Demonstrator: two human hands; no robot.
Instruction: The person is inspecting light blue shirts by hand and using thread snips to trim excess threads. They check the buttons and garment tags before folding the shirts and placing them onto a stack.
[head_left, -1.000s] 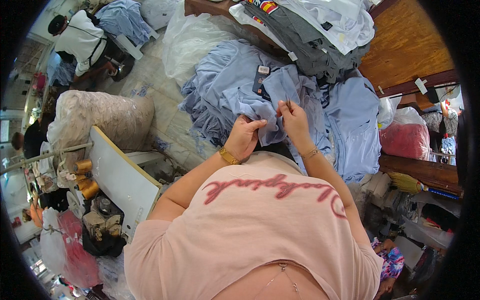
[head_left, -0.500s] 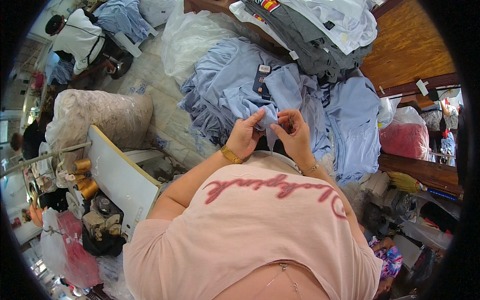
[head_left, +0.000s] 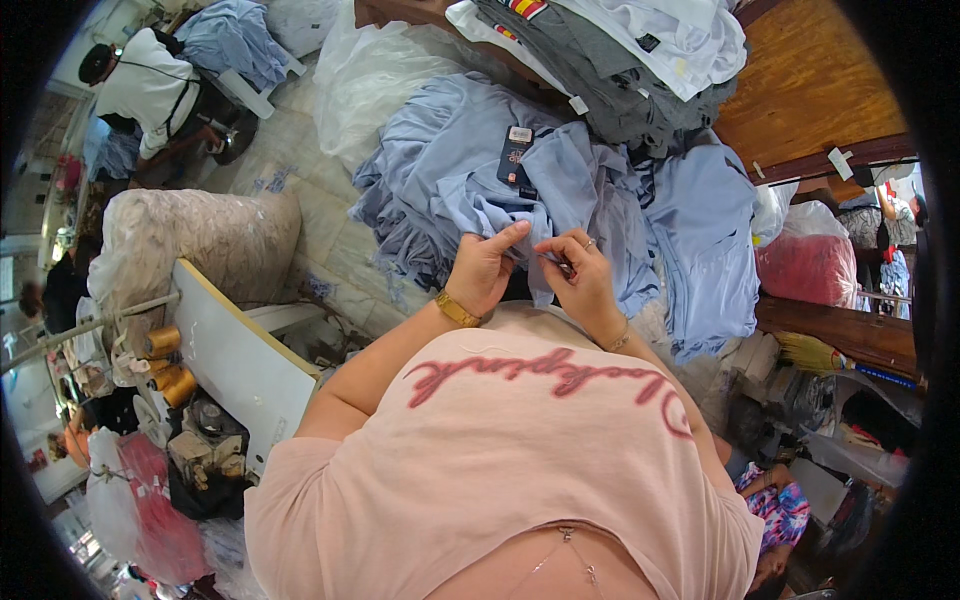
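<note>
A light blue garment (head_left: 480,205) lies on top of a heap of similar blue cloth in front of me, with a dark printed hang tag (head_left: 516,160) on it. My left hand (head_left: 482,272) is closed on the garment's near edge, thumb uppermost. Close beside it on the right, my right hand (head_left: 584,290) is closed, its thumb and forefinger tips meeting at the cloth edge. A small dark metal tool (head_left: 565,269) shows partly within the right hand's fingers; its shape is mostly hidden. A narrow flap of blue cloth (head_left: 541,287) hangs between my hands.
Folded grey and white shirts (head_left: 640,75) are stacked behind the heap; more blue garments (head_left: 700,240) hang at the right. A white board (head_left: 235,350) with a yellow edge stands at left, near thread cones (head_left: 175,382) and a stuffed sack (head_left: 200,235). Another person (head_left: 150,90) sits far left.
My right hand has turned and lowered slightly, its fingertips now meeting at the cloth edge. The dark tool shows lower among its fingers. My left hand keeps its hold on the garment.
</note>
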